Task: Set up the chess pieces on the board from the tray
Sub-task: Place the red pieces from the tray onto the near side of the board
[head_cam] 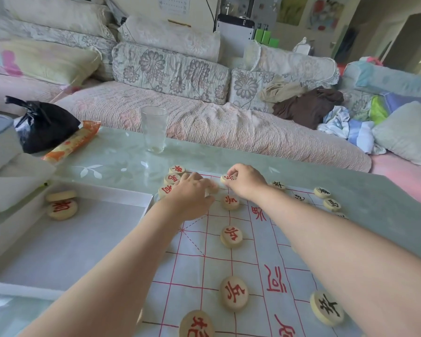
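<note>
1. The board point(192, 271), a pale sheet ruled with red lines, lies flat on the glass-topped counter point(365, 190). The white tray point(71, 244) sits just beside the board's left edge.
2. The right hand point(247, 183) reaches to the board's far edge. Its thumb and fingertips pinch the held piece point(228, 178), a pale disc with a red character, which is tilted.
3. The left hand point(192, 195) lies palm down at the board's far left corner. Its fingers bend over a pale disc point(213, 189) whose face is hidden. Whether it grips that disc or only covers it cannot be told. The two hands are near each other but apart.
4. A row of three red pieces point(172, 178) sits just past the left hand's knuckles at that same far left corner, packed close together.
5. Three red-lettered discs stand in one column down the board: the far soldier point(230, 202), the middle soldier point(231, 236) and the near soldier point(234, 293). A fourth red piece point(197, 324) lies at the near edge, cut off by the frame.
6. Black-lettered pieces lie toward the board's right edge. One black piece point(278, 184) shows just behind the right wrist, a far pair point(322, 192) sits at the far right corner, and a near black piece point(327, 307) lies beside the right forearm.
7. In the tray's far left corner lies a tray piece point(62, 209) with its red character up. A second tray disc point(61, 195) touches it from behind.
8. A clear glass point(154, 128) stands upright near the counter's far edge. A black bag point(44, 125) and an orange packet point(73, 142) lie at its far left corner, touching.
</note>
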`<state>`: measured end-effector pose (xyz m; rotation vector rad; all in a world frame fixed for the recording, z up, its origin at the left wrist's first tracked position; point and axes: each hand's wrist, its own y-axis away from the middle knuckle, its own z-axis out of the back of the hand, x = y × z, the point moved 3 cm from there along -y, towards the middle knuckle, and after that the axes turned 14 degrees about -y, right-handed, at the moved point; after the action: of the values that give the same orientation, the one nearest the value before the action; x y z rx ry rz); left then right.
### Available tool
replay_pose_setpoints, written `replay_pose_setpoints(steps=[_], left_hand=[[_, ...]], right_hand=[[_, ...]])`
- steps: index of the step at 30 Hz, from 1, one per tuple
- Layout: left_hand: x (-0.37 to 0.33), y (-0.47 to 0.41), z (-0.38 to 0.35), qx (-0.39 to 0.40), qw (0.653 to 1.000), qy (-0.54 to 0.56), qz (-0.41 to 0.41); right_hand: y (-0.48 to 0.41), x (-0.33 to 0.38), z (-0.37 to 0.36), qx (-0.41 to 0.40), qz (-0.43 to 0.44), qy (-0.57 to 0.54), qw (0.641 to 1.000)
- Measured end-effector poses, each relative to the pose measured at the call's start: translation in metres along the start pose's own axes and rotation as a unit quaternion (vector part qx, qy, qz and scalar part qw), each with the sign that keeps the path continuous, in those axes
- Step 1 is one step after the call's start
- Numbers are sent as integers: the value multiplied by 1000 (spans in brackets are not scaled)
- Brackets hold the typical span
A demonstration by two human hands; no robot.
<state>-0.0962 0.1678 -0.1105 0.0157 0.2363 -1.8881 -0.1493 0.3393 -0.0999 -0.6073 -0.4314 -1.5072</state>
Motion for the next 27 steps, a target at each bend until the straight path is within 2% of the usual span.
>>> replay_pose_setpoints(steps=[6, 15, 20, 25, 27], left_hand=[[21, 8, 20, -69, 996, 23, 53], [111, 80, 57, -81, 982, -45, 163], [171, 122, 78, -55, 972, -103, 203], [200, 147, 73, -13, 988, -58, 144], [204, 147, 70, -17, 988, -71, 134]], right_hand=[[22, 40, -12, 13, 45, -57, 997], [76, 150, -71, 112, 124, -159, 973], [101, 205, -118, 181, 164, -128, 961], [118, 231, -157, 211, 203, -39, 955], [121, 235, -165, 214, 218, 10, 952]])
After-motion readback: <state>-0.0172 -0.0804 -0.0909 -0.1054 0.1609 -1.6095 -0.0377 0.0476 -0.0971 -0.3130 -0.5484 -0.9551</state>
